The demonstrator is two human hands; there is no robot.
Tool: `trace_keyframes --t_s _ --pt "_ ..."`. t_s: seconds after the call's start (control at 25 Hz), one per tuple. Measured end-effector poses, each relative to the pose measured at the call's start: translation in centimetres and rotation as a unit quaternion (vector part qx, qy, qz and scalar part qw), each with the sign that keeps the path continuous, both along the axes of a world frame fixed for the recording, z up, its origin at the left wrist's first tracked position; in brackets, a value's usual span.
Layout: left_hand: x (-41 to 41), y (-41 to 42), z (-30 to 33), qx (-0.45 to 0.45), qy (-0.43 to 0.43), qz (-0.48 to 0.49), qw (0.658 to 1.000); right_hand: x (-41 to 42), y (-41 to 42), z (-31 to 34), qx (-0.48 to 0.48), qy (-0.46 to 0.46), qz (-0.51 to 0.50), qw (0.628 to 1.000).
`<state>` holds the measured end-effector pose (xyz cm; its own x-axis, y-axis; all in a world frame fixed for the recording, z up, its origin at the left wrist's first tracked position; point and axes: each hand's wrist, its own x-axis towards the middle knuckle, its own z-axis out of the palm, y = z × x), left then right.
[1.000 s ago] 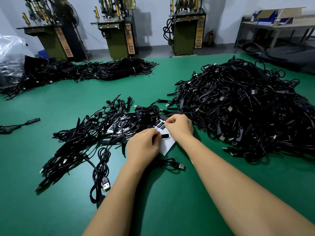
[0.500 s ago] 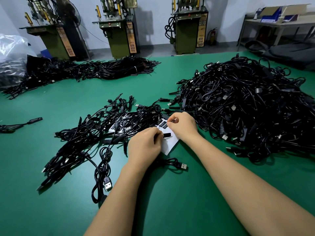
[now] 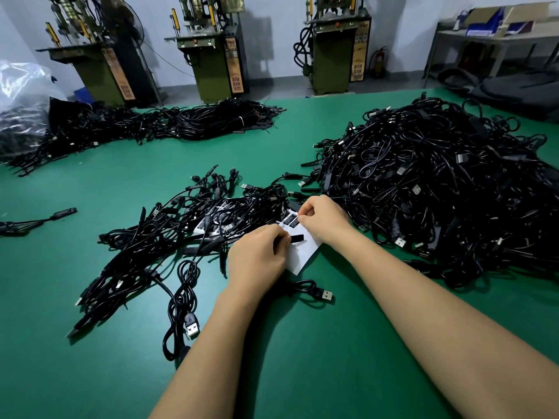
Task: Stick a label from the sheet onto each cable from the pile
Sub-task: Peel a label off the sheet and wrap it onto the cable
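Lying nearest on the green desk (image 3: 348, 358) was a cable (image 3: 314, 290), its black end pinched in the left grip (image 3: 257, 257) over the sheet (image 3: 302, 252). The right grip (image 3: 322, 217) pinched a label (image 3: 291, 220) at the sheet's far edge. Beyond rose the pile (image 3: 438, 189).

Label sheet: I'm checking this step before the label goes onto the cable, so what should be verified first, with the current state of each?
1. Left hand has a grip on the cable's black connector block: ok.
2. Block lies over the label sheet: ok.
3. Right hand pinches at a label on the sheet's far end: ok.
4. Label peeled free: cannot tell.
5. Label's sticky side facing the block: cannot tell.
6. Unlabelled pile beside the right forearm: ok.
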<state>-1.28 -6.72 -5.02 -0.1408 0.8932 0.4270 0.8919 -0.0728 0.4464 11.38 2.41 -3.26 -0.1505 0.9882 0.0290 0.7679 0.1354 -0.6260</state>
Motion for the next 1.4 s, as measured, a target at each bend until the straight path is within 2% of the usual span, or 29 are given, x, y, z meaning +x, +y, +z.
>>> trace_keyframes --t_s 0.24,0.52,0.72,0.88,0.96,1.12,1.28,1.4 --pt "0.0 0.1 -0.1 0.001 0.004 0.003 1.0 0.0 0.3 0.2 -0.003 -0.038 0.024 0.999" --pt "-0.1 0.2 0.0 0.001 0.003 0.001 1.0 0.1 0.3 -0.1 0.048 -0.064 0.065 0.995" --pt "-0.1 0.2 0.0 -0.001 0.003 0.003 1.0 -0.3 0.1 0.2 0.143 -0.167 0.087 0.972" --pt "-0.1 0.2 0.0 0.001 0.004 0.008 1.0 -0.3 -0.3 -0.2 0.204 -0.192 0.095 0.955" --pt "-0.1 0.2 0.0 0.0 0.004 0.007 1.0 -0.2 -0.6 -0.5 0.218 -0.145 0.091 0.961" --pt "-0.1 0.2 0.0 0.006 0.004 0.006 1.0 0.0 -1.9 -0.7 0.204 0.032 0.061 0.976" --pt "-0.1 0.1 0.2 0.01 0.011 0.002 1.0 1.4 -3.7 -0.5 0.196 0.206 0.002 0.959" --pt "0.5 -0.2 0.7 0.048 -0.036 -0.012 0.998 4.0 -4.8 -0.6 0.193 0.254 -0.05 0.947"
